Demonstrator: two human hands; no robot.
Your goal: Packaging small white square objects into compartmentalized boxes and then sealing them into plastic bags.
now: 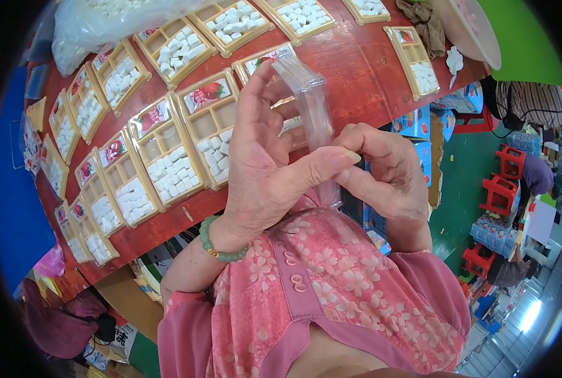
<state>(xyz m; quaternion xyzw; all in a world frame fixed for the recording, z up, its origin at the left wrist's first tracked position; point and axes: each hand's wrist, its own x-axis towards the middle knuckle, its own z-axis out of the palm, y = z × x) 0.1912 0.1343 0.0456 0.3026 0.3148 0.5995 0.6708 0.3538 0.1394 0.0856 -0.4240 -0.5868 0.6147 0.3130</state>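
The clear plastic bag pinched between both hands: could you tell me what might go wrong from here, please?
1. The clear plastic bag is thin and slick, held only by the fingertips of the left hand and right hand; it could slip or tear.
2. It is held above the table edge, so if dropped it may fall to the floor.
3. The filled trays sit close; an elbow could knock them.
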